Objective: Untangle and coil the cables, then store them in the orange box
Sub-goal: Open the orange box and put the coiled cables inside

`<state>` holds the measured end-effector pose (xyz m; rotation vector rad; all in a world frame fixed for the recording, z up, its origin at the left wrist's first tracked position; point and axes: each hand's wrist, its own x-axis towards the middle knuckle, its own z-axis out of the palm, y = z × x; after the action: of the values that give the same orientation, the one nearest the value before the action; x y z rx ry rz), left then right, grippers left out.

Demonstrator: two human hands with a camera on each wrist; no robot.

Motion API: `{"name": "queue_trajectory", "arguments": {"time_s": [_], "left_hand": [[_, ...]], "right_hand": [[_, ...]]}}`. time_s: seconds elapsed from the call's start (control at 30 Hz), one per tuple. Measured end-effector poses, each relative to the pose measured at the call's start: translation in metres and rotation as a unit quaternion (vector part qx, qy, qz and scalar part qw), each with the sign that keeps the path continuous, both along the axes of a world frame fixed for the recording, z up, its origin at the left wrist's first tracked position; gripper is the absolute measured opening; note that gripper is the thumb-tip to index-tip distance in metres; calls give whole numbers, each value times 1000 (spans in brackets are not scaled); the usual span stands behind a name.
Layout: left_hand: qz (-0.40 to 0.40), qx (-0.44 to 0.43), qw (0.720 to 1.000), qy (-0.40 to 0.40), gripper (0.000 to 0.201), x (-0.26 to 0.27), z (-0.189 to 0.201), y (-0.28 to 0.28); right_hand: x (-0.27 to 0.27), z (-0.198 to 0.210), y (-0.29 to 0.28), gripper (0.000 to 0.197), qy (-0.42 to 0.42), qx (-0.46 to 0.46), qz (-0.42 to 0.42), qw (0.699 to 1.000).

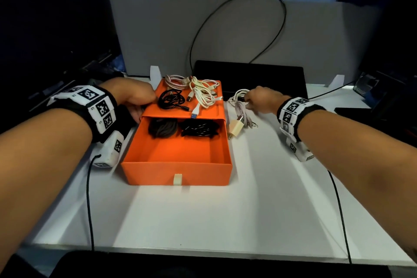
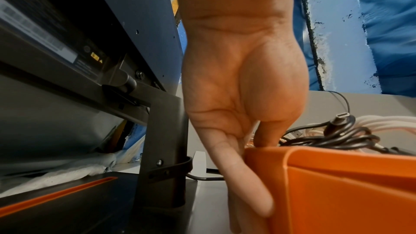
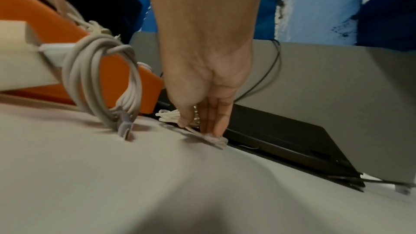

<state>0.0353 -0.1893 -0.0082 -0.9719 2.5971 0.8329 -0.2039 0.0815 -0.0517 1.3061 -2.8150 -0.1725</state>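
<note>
The orange box (image 1: 180, 171) stands on the white table with its drawer pulled out toward me. Two coiled dark cables (image 1: 162, 128) (image 1: 198, 130) lie at the back of the drawer. On the box's top lie a black cable (image 1: 171, 99), a tangle of white cables (image 1: 204, 92) and a pink braided cable (image 1: 174, 80). My left hand (image 1: 144, 99) (image 2: 247, 149) grips the box's left edge (image 2: 337, 193), thumb on top. Right of the box, my right hand (image 1: 248, 99) (image 3: 202, 127) pinches a white cable (image 1: 239, 110) (image 3: 101, 81) that ends in a cream charger plug (image 1: 235, 126).
A flat black device (image 1: 259, 74) lies behind the box against a grey partition (image 1: 225, 29), with a thin black cord running up it. A dark monitor stand (image 2: 162, 149) rises left of the box. The white table (image 1: 225, 210) stretches toward me.
</note>
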Motion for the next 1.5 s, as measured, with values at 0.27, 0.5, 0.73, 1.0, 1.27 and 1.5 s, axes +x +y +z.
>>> {"name": "queue_trajectory", "arguments": {"time_s": [0.27,0.5,0.73,1.0,1.27,1.5], "left_hand": [[-7,-9,1000,11,35,-1,-1,0],[-20,-8,1000,13,23,2,0,4],[-14,-9,1000,4,36,3,4,9],[-7,-11,1000,-2,35,5,7,11],[-10,-12,1000,2,36,4,6,9],[-12,7,1000,9,35,1,2,2]], "right_hand": [[70,82,32,19,-33,-292,94,951],[222,107,6,21,-9,-76,334,939],[248,50,-50,24,83,136,330,930],[243,22,-69,45,17,124,261,957],[231,25,-56,68,-12,39,242,970],[200,90,-26,29,-23,-86,187,978]]}}
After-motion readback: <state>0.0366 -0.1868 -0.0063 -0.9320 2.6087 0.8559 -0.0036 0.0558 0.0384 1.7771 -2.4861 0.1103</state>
